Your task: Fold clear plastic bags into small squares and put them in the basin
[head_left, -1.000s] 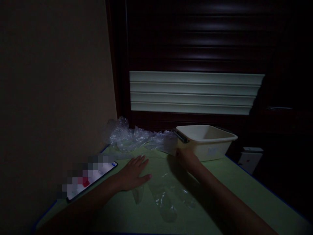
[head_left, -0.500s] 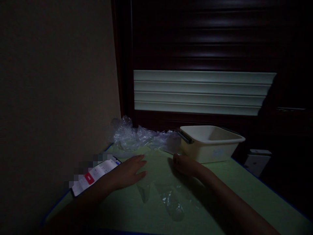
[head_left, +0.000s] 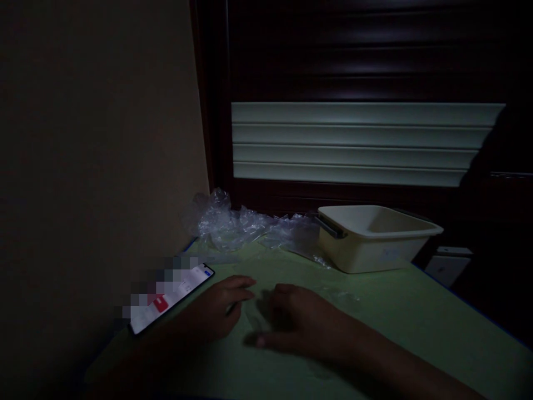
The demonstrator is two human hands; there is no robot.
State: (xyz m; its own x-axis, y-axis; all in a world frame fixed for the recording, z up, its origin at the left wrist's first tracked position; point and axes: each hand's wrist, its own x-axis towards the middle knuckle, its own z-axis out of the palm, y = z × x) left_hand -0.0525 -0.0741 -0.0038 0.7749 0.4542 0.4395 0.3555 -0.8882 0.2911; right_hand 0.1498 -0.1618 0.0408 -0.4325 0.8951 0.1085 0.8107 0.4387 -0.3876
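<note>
My left hand (head_left: pixel 225 308) lies low over the green tabletop (head_left: pixel 225 366), fingers stretched forward and thumb apart. Facing it, my right hand (head_left: pixel 303 319) has curled fingers and a thumb spread away from them; nothing visible is held. Between the hands, a thin clear plastic piece (head_left: pixel 256 319) lies on the table, hard to make out in the dim light. More clear plastic (head_left: pixel 347 297) shows faintly beyond my right forearm. A phone (head_left: pixel 172 300) with a lit screen rests beside my left wrist.
Crumpled clear plastic (head_left: pixel 225 222) is heaped along the table's back edge. A cream plastic bin (head_left: pixel 370 255) with dark handles stands at the back right. The wall (head_left: pixel 104 139) bounds the left, and a dark slatted panel (head_left: pixel 353 144) rises behind. A white object (head_left: pixel 449 266) stands past the right edge.
My right hand has moved back from beside the bin, toward me and my left hand, and its fingers have spread. My left hand has shifted slightly. The view has turned a little.
</note>
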